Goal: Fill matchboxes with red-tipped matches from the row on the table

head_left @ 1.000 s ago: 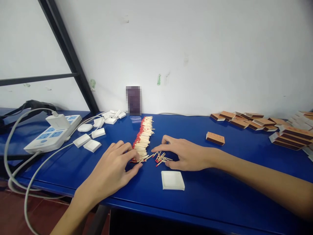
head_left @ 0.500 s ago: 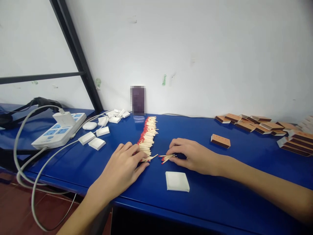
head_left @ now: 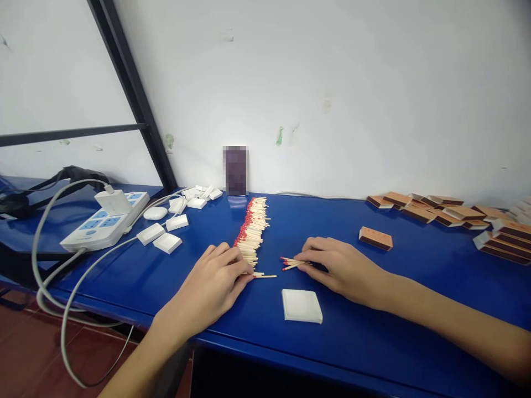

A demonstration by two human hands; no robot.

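A long row of red-headed matches [head_left: 254,232] lies across the blue table, heads mostly to the left. At its near end, my left hand [head_left: 219,284] has thumb and forefinger pinched at the red head of a single match [head_left: 266,276], whose stick points right. My right hand [head_left: 338,268] grips a small bunch of matches [head_left: 291,263] between thumb and fingers, red heads pointing left. A gap separates this bunch from the row. Nearer to me, below the bunch, sits a white square flat object [head_left: 302,305].
A closed matchbox [head_left: 375,238] lies right of my right hand; more matchboxes [head_left: 435,210] are piled behind. White matchbox trays [head_left: 167,242], a power strip [head_left: 105,221] and looping cables are on the left. A dark, blurred-out rectangle [head_left: 236,170] leans on the wall.
My right hand has drawn back to the right with its bunch of matches, widening the gap to the row. The match at my left fingertips has turned from slanting to nearly level.
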